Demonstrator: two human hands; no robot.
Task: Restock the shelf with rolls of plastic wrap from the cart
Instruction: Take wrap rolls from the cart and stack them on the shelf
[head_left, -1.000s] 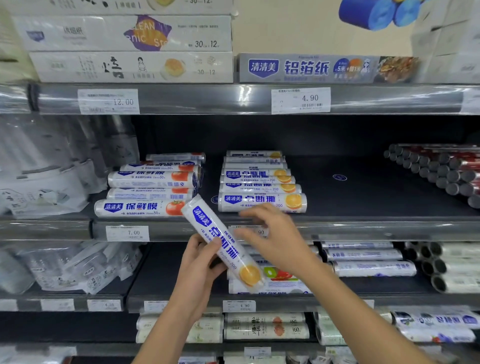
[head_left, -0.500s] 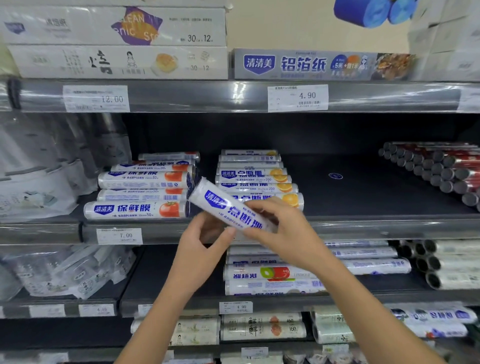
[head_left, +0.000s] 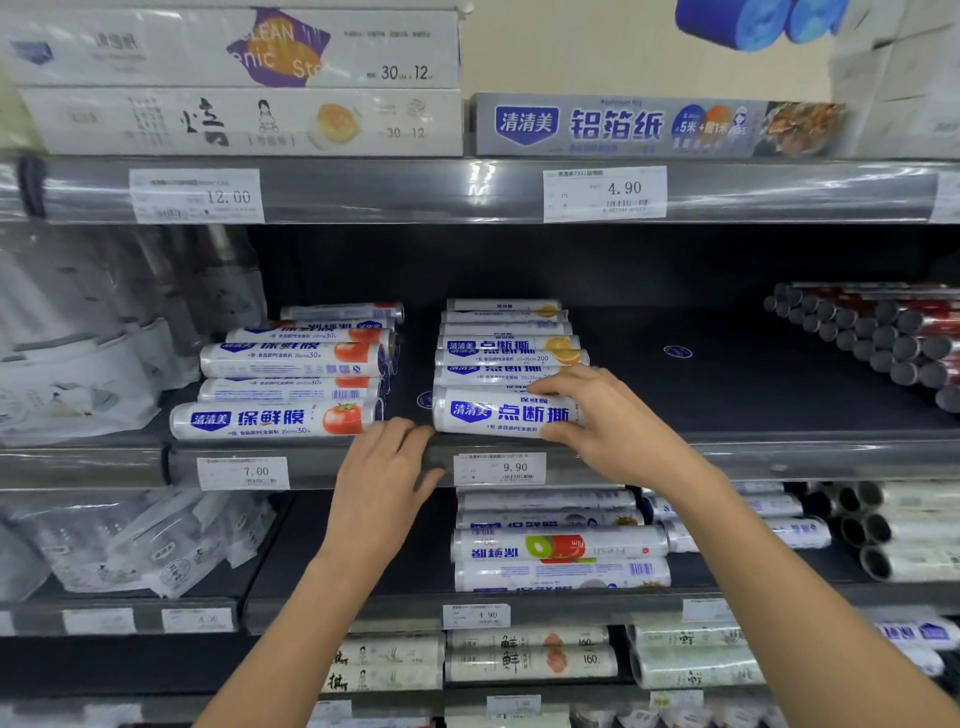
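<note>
A white plastic wrap roll with blue lettering lies level at the front of the middle shelf, ahead of a stack of like rolls. My right hand grips its right end, fingers curled over the top. My left hand rests with relaxed fingers on the shelf's front lip, just left of the roll and below a tomato-printed roll. The cart is out of view.
Tomato-printed rolls are stacked to the left. Dark tubes fill the shelf's right end, with bare shelf between. Price tags line the edge. Boxes sit above, and more rolls lie below.
The roll went from tilted in both hands below the shelf edge to lying level on the shelf front. My left hand let go and dropped to the shelf lip.
</note>
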